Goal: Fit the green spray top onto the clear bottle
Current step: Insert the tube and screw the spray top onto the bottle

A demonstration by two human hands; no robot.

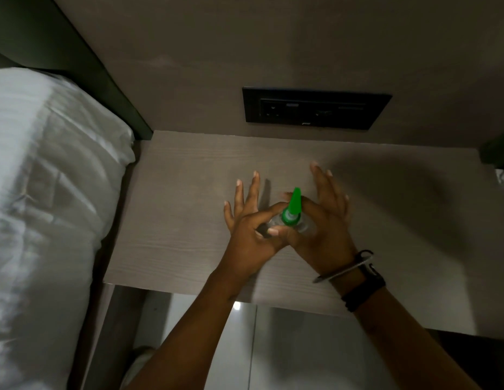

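The green spray top stands upright on the neck of the clear bottle, which rests on the wooden bedside table. Most of the bottle is hidden between my hands. My left hand pinches the green collar with thumb and forefinger, its other fingers spread out. My right hand cups the bottle from the right, thumb against the collar, fingers stretched forward. A bangle and a dark band sit on my right wrist.
A bed with white sheets lies along the table's left side. A black socket panel is set in the wall behind the table. A glossy floor shows below the table's front edge.
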